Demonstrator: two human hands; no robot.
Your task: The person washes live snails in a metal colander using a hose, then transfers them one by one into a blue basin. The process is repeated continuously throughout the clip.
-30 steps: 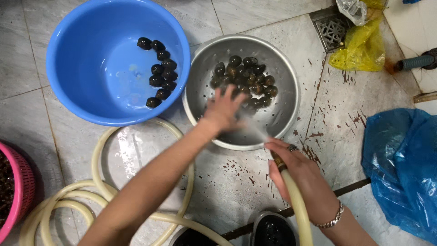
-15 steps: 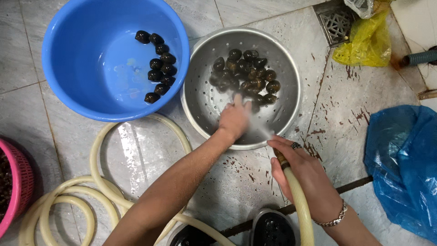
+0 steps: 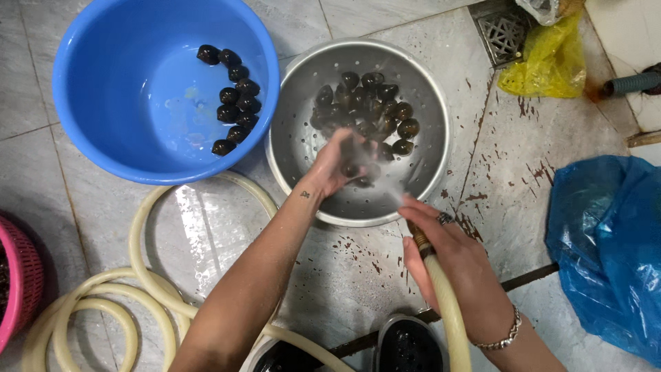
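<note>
A metal colander point(image 3: 427, 103) on the tiled floor holds several dark round snails point(image 3: 372, 110). My left hand point(image 3: 337, 169) is inside the colander, curled around some of the snails, blurred by motion. My right hand point(image 3: 451, 258) grips a cream hose point(image 3: 447, 313) near its nozzle, and water sprays from it onto my left hand. To the left stands a blue plastic basin point(image 3: 103, 89) with several more snails point(image 3: 231, 96) lying along its right side.
The hose coils point(image 3: 148, 296) lie on the wet floor at lower left. A pink basket point(image 3: 24, 282) sits at the left edge. A blue plastic bag point(image 3: 609, 241) is at the right, a yellow bag point(image 3: 547, 62) and floor drain point(image 3: 506, 27) at upper right. Two dark containers point(image 3: 406, 348) are at the bottom.
My left hand has drawn back from the pile toward the near side of the colander and closed on snails. The water keeps spraying; the view has shifted slightly.
</note>
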